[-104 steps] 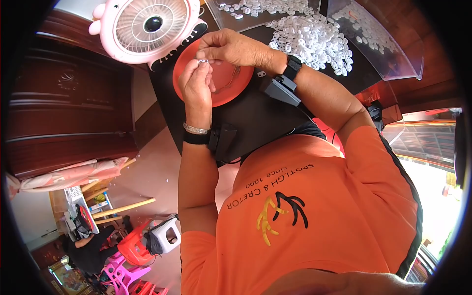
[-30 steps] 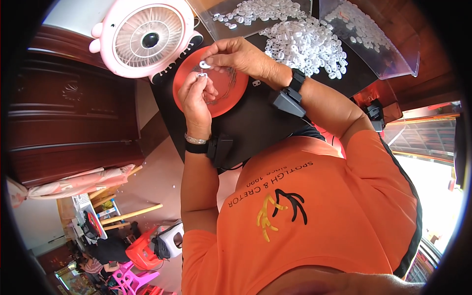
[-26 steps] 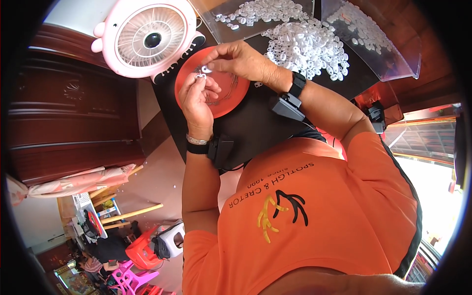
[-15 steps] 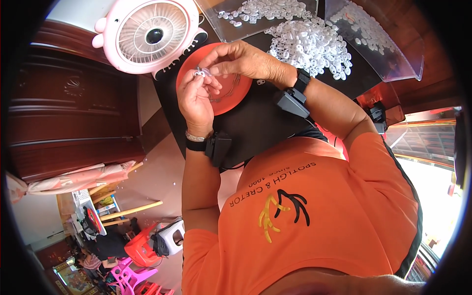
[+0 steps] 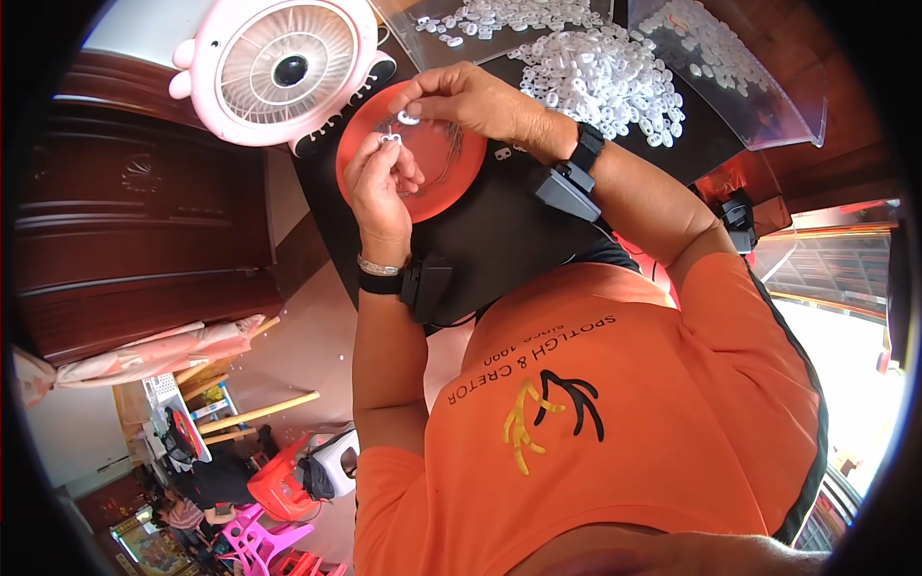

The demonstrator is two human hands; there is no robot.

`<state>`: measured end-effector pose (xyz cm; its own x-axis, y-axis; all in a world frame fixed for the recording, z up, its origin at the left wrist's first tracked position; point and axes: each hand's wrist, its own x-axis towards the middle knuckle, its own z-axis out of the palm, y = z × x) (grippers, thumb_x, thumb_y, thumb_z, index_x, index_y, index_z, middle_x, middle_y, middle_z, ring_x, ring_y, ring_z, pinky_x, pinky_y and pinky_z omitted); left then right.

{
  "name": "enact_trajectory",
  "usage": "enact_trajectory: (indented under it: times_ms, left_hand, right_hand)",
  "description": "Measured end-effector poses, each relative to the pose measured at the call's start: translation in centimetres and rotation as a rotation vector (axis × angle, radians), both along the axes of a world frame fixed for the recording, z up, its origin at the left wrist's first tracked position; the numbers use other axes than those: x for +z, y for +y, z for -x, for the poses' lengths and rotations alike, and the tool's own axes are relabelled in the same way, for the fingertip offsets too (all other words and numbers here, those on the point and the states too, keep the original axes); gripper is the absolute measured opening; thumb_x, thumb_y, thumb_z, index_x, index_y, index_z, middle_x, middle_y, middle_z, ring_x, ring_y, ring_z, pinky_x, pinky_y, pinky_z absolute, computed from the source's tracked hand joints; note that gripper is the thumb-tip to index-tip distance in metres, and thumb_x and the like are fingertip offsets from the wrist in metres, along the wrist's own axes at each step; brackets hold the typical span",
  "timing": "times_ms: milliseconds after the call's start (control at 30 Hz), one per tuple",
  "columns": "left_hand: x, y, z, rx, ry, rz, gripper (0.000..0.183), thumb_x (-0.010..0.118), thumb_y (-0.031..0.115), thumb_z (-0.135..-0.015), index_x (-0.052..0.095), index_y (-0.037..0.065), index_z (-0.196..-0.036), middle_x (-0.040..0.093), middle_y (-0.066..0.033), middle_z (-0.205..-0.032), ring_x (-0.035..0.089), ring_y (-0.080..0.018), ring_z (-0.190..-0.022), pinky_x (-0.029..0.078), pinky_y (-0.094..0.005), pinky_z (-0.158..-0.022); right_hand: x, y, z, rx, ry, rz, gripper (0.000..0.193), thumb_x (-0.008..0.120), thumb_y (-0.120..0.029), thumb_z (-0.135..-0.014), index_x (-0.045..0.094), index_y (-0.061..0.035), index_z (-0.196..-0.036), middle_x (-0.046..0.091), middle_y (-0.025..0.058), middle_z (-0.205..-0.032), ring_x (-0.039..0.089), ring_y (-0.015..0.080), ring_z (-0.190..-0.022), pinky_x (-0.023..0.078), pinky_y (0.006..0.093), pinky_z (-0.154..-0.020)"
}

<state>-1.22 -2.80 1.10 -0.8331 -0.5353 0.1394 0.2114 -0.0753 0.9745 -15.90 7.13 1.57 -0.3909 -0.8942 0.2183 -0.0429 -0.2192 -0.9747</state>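
Observation:
Between the thumb and fingers of my left hand (image 5: 382,197) is a small white plastic piece with two holes (image 5: 390,138). My right hand (image 5: 480,104), just above and to the right, pinches a white oval plastic piece (image 5: 408,119) at its fingertips. A narrow gap separates the two pieces. Both hands are over a round orange-red plate (image 5: 447,197). Thin metal wire-like pieces (image 5: 451,158) lie in the plate, partly hidden by my hands.
A heap of small white plastic pieces (image 5: 600,86) lies on the black table (image 5: 499,230). Behind it is a clear tray (image 5: 408,38) with more pieces; another clear tray (image 5: 759,125) stands at the right. A pink fan (image 5: 288,72) is beside the plate at the far left.
My hands have drawn slightly apart. The white oval piece in my right hand now shows clear of the two-holed piece, where before they were close together.

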Motion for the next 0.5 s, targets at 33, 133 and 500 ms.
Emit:
enact_trajectory:
  times_ms: [33, 133, 500]
  left_hand:
    - [0.03, 0.0, 0.0, 0.009, -0.003, 0.005, 0.021, 0.046, 0.016, -0.088, 0.05, 0.006, -0.07, 0.051, -0.0014, -0.063, 0.05, -0.0103, -0.053, 0.035, -0.0204, -0.048]
    - [-0.16, -0.08, 0.1, 0.015, -0.031, 0.011, 0.021, 0.047, 0.016, -0.087, 0.05, 0.007, -0.068, 0.049, -0.0002, -0.061, 0.048, -0.0094, -0.051, 0.034, -0.0201, -0.046]
    - [-0.37, 0.3, 0.31, 0.024, -0.113, 0.038, 0.02, 0.049, 0.016, -0.087, 0.052, 0.007, -0.069, 0.049, -0.0001, -0.062, 0.048, -0.0091, -0.05, 0.034, -0.0199, -0.046]
  right_hand:
    - [0.13, 0.05, 0.04, 0.013, -0.001, -0.012, 0.018, 0.061, -0.01, -0.088, 0.066, -0.0026, -0.104, 0.062, -0.003, -0.083, 0.053, 0.0037, -0.071, 0.044, 0.0184, -0.065]
    - [0.04, -0.05, 0.11, 0.016, -0.002, -0.003, 0.017, 0.061, -0.01, -0.089, 0.066, -0.0019, -0.103, 0.063, -0.0026, -0.083, 0.054, 0.0037, -0.072, 0.045, 0.0184, -0.066]
    - [-0.5, -0.36, 0.2, 0.007, -0.021, 0.045, 0.016, 0.064, -0.015, -0.088, 0.066, -0.0021, -0.098, 0.064, -0.0024, -0.082, 0.055, 0.004, -0.072, 0.046, 0.019, -0.066]
